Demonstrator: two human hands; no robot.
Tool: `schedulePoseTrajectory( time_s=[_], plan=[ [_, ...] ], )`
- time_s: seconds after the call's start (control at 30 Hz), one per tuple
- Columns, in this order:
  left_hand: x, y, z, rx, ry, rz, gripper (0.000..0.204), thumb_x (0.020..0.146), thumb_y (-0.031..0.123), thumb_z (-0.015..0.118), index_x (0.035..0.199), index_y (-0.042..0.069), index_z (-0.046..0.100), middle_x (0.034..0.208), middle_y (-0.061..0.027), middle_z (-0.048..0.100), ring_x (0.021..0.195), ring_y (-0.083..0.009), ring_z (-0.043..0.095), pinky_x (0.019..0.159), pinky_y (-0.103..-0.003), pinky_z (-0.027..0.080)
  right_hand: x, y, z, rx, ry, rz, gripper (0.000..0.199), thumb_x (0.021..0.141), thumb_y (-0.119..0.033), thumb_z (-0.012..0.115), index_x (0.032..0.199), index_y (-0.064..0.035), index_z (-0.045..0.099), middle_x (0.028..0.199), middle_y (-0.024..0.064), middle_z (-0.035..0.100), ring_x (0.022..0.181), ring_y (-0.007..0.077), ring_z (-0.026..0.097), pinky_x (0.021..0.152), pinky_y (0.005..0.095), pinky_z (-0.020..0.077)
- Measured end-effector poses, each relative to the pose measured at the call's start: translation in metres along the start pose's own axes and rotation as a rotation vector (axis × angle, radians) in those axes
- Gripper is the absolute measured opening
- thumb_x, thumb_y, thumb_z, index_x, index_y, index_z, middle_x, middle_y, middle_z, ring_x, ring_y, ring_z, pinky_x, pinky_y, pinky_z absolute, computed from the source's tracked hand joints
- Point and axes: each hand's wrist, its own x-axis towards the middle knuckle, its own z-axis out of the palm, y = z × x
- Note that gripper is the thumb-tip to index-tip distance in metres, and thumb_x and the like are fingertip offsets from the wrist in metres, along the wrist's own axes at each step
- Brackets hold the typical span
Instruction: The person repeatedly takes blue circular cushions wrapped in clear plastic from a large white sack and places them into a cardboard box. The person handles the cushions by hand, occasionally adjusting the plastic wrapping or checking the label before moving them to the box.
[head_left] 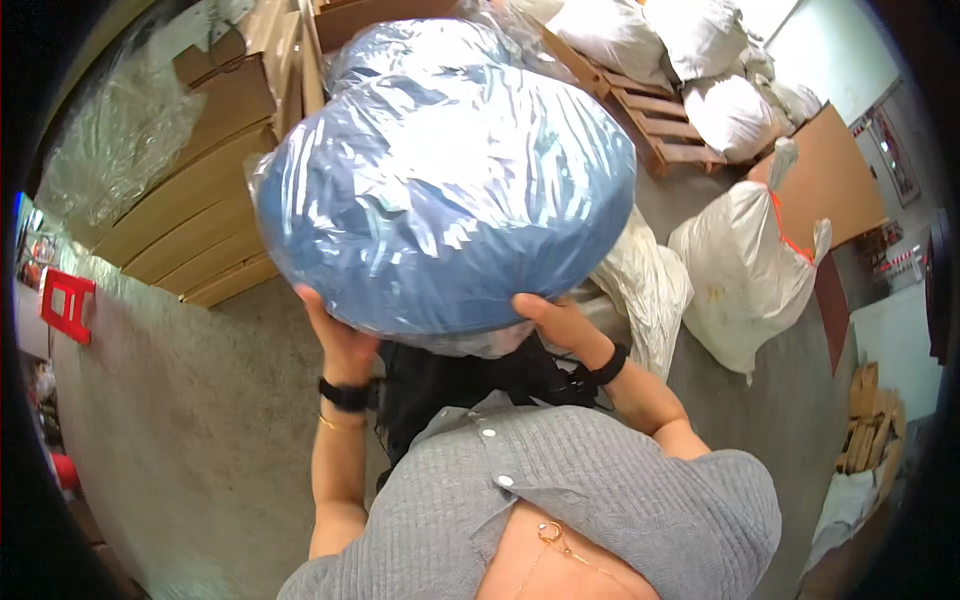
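A big, rounded blue cushion (450,230) wrapped in shiny clear plastic fills the upper middle of the view. My left hand (342,338) grips its near left edge, with the thumb up along the side and the other fingers hidden beneath. On the near right edge, my right hand (558,320) presses its thumb on the plastic while its remaining fingers are out of sight underneath. Directly beyond the cushion shows a second plastic-wrapped blue bundle (420,45); whether the two touch cannot be made out.
Stacked cardboard (225,215) with loose clear plastic (125,150) stands at the left. A wooden pallet (665,125) bears several white sacks (730,115) at the far right. Nearer on the right, a full white sack (745,275) rests on the floor. A red plastic frame (67,305) stands far left.
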Motion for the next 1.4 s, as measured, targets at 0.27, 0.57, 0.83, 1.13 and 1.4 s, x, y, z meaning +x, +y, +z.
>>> schedulePoseTrajectory(
  time_s=[0.27, 0.57, 0.83, 1.13, 1.4],
  plan=[
    [-0.034, -0.048, 0.029, 0.351, 0.296, -0.215, 0.045, 0.087, 0.026, 0.05, 0.124, 0.002, 0.039, 0.119, -0.0111, 0.05, 0.108, -0.0242, 0.049, 0.094, -0.041, 0.039, -0.019, -0.015, -0.032, -0.231, -0.448, 0.229, 0.023, 0.08, -0.021, 0.064, 0.089, -0.0003, 0.059, 0.079, 0.0053, 0.062, 0.072, 0.013, 0.059, 0.063, 0.0245, 0.0497],
    [-0.012, -0.031, 0.071, 0.276, 0.118, -0.287, 0.055, 0.09, 0.044, 0.04, 0.12, -0.002, 0.042, 0.113, -0.0178, 0.053, 0.101, -0.0323, 0.055, 0.082, -0.046, 0.048, 0.033, -0.003, -0.155, 0.793, 0.223, -0.039, 0.039, 0.086, -0.04, 0.05, 0.101, -0.0042, 0.052, 0.097, 0.0101, 0.056, 0.091, 0.0174, 0.054, 0.079, 0.0323, 0.0448],
    [-0.036, -0.039, 0.038, 0.488, 0.355, -0.235, 0.047, 0.089, 0.036, 0.046, 0.122, 0.002, 0.042, 0.116, -0.0131, 0.053, 0.1, -0.0273, 0.055, 0.083, -0.042, 0.047, -0.051, -0.061, -0.19, -0.063, 0.338, -0.164, 0.016, 0.084, -0.015, 0.056, 0.075, -0.0022, 0.058, 0.06, -0.0005, 0.053, 0.047, 0.0043, 0.046, 0.044, 0.0188, 0.0393],
    [-0.062, -0.03, -0.068, 0.38, 0.52, -0.475, 0.037, 0.092, 0.03, 0.042, 0.115, 0.0, 0.046, 0.11, -0.0126, 0.055, 0.097, -0.0259, 0.056, 0.082, -0.042, 0.049, -0.085, 0.051, -0.274, -0.478, 0.4, 0.15, 0.023, 0.084, -0.015, 0.058, 0.1, 0.0009, 0.056, 0.077, 0.005, 0.059, 0.065, 0.0112, 0.055, 0.061, 0.0248, 0.046],
    [-0.036, 0.035, -0.106, 0.872, 0.924, -0.08, 0.059, 0.083, 0.051, 0.052, 0.113, 0.0, 0.051, 0.106, -0.011, 0.057, 0.093, -0.0213, 0.056, 0.078, -0.036, 0.046, 0.118, -0.031, -0.26, -0.661, 0.49, -0.234, 0.06, 0.08, -0.026, 0.065, 0.126, 0.0013, 0.037, 0.11, 0.0168, 0.056, 0.099, 0.0191, 0.054, 0.087, 0.0292, 0.0412]
  ],
)
